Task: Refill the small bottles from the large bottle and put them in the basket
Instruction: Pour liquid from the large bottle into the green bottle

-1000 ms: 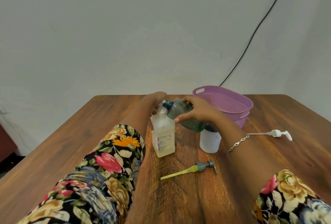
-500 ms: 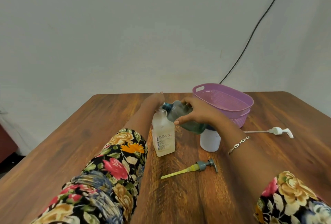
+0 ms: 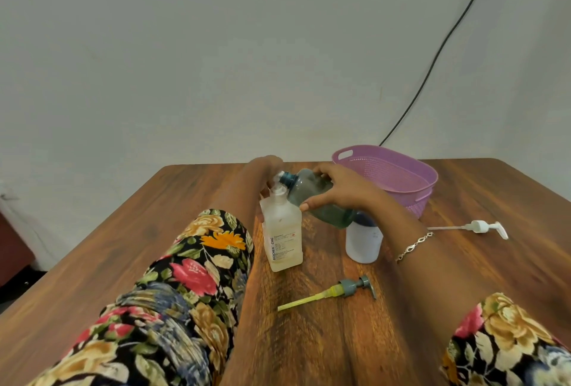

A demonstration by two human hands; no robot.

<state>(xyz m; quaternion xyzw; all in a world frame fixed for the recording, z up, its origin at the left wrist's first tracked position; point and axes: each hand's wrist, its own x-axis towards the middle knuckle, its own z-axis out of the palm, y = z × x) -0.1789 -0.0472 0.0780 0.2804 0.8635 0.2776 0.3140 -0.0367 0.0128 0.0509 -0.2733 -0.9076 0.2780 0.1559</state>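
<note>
the pour into the first bottle is under way. the right hand (image 3: 336,191) is wrapped over the body of the large blue-green tinted bottle (image 3: 301,185) and holds it tipped over to the left, its uncapped mouth right at the open neck of the clear square bottle (image 3: 282,237). that bottle stands upright on the wooden table (image 3: 185,200), and the left hand (image 3: 267,169) reaches in from behind and grips it around the neck and shoulder to steady it (most of those fingers are hidden behind the bottle, so the exact grip is hard to read).

the clear square bottle looks pale yellowish through most of its height, but i cannot tell the true liquid level or see a stream. just to its right, behind the right wrist, a small white bottle (image 3: 363,243) stands open and untouched, the large bottle's base hanging above it. both pumps are off: a grey pump with a yellow tube (image 3: 343,290) lies in front of the bottles, and a white pump (image 3: 479,226) lies well off to the right.

the purple basket (image 3: 417,200) sits at the back right with nothing showing inside it. so, as i judge it, the task is in its early-to-middle part: finishing this fill, filling the white bottle, refitting both pumps and placing both bottles in the basket all remain.
</note>
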